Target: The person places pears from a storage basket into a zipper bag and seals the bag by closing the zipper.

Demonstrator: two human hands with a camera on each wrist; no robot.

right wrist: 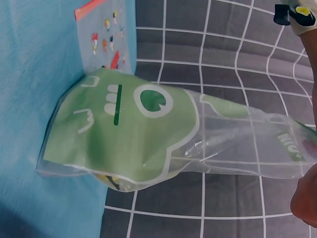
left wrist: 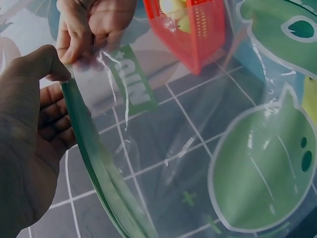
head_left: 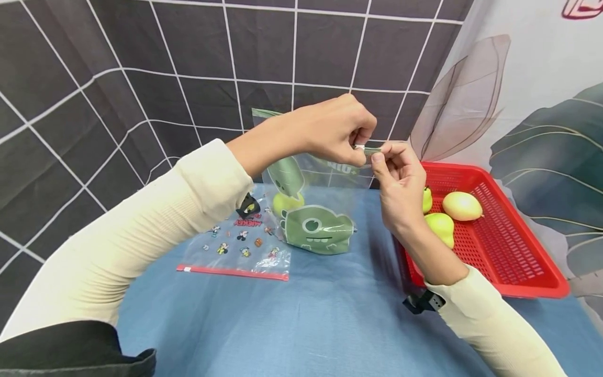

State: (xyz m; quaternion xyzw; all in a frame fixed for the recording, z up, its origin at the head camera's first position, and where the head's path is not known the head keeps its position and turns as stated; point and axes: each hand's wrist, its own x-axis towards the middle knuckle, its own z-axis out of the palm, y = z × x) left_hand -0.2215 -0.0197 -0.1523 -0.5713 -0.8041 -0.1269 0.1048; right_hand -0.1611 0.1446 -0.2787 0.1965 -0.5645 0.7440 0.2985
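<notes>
A clear zip bag (head_left: 320, 191) with green cartoon prints stands upright on the blue cloth. Its green zip edge (left wrist: 94, 168) runs along the top. My left hand (head_left: 341, 128) pinches this edge near a small white slider. Just right of it, my right hand (head_left: 400, 180) pinches the bag's top corner between thumb and fingers. Through the plastic shows a yellow-green fruit (head_left: 287, 203) low in the bag. The right wrist view has the bag's printed front (right wrist: 129, 124), with only part of the right hand (right wrist: 304, 198) at the edge.
Left of the bag, a flat clear bag (head_left: 235, 256) with a red zip and small cartoon figures lies on the blue cloth (head_left: 301, 319). At right stands a red basket (head_left: 527, 262) holding several yellow-green fruits (head_left: 462, 206). A dark tiled backdrop (head_left: 264, 47) rises behind.
</notes>
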